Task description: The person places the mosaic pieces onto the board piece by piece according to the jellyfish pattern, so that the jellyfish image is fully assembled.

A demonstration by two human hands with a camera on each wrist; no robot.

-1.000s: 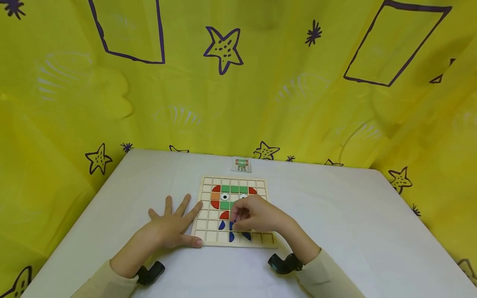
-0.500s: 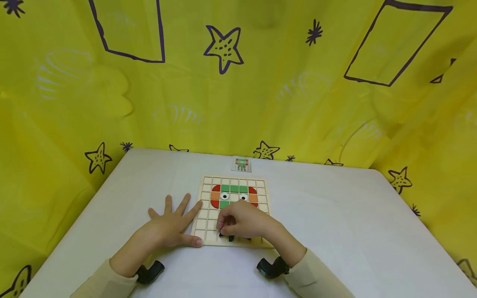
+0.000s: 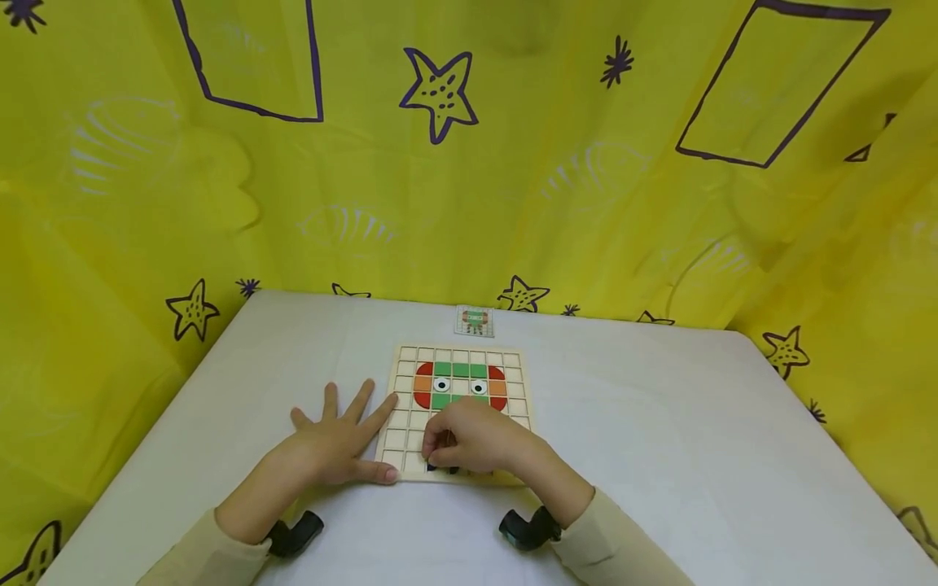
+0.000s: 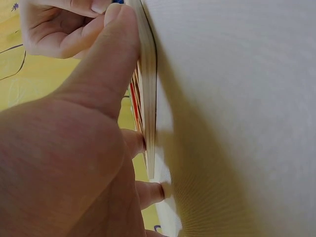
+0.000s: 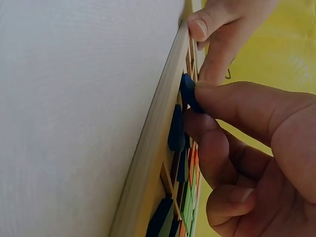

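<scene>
A wooden grid board (image 3: 396, 439) lies on the white table, bearing a face of red, orange and green tiles with two eye tiles (image 3: 479, 388). My left hand (image 3: 330, 448) is spread beside its left edge, thumb on the near corner and index fingertip at the side. Low on the board, my right hand (image 3: 472, 435) pinches a small blue tile with a rounded edge (image 5: 188, 93) between thumb and index finger, tilted at the grid near the front edge. More blue tiles (image 5: 175, 128) sit in nearby cells, mostly hidden under this hand in the head view.
A small printed card (image 3: 475, 321) with a similar coloured figure lies behind the board, near the table's far edge. A yellow curtain (image 3: 557, 220) with drawn stars hangs around the table (image 3: 659, 423). Each wrist wears a black camera mount (image 3: 296, 535).
My right hand has moved left and toward the front edge of the board, uncovering the right eye tile and the right side of the face. The left hand has stayed in place.
</scene>
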